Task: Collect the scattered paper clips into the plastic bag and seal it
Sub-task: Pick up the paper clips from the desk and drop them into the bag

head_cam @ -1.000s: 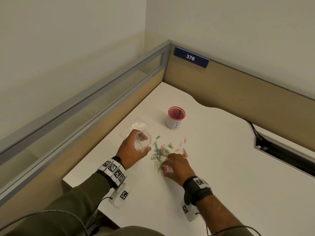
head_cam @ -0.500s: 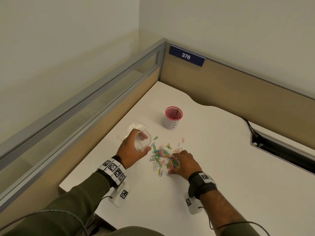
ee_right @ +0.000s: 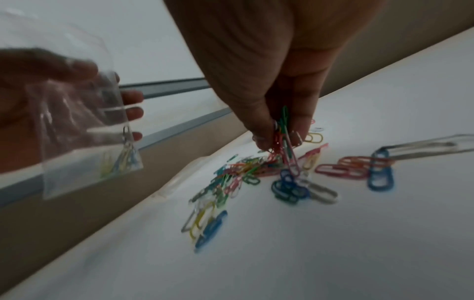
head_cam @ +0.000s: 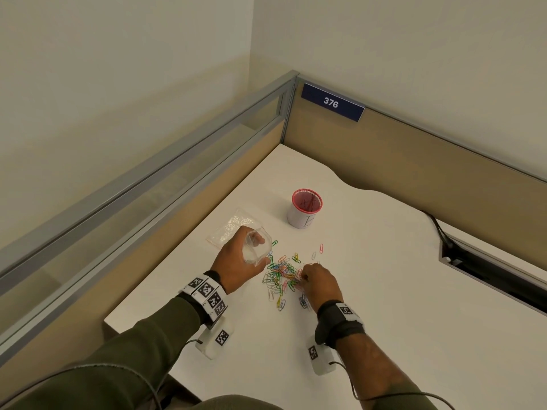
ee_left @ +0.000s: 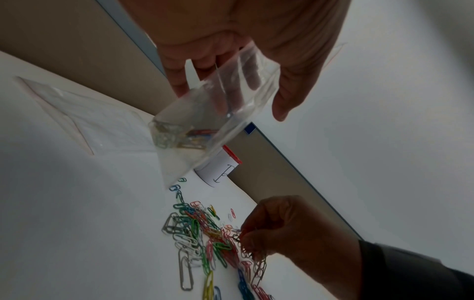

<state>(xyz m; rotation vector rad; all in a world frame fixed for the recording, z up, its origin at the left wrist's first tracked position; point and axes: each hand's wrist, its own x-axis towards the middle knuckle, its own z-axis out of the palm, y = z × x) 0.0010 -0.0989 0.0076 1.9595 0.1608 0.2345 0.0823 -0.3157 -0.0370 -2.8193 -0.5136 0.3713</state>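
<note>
My left hand (head_cam: 236,261) grips a small clear plastic bag (head_cam: 257,247) (ee_left: 210,121) above the white desk, its mouth held open; several clips lie in its bottom corner (ee_right: 120,162). Coloured paper clips (head_cam: 281,276) (ee_left: 202,239) lie in a loose heap between my hands. My right hand (head_cam: 318,284) is at the heap's right side, its fingertips (ee_right: 266,138) pinching a bunch of clips just above the desk (ee_left: 251,249).
A white cup with a red rim (head_cam: 305,208) stands beyond the heap. A second flat clear bag (head_cam: 233,229) lies on the desk behind my left hand. Partition walls bound the left and far sides. A cable slot (head_cam: 488,273) opens at the right.
My right hand went from lying over the heap to pinching up a bunch of clips. The left hand kept the bag still.
</note>
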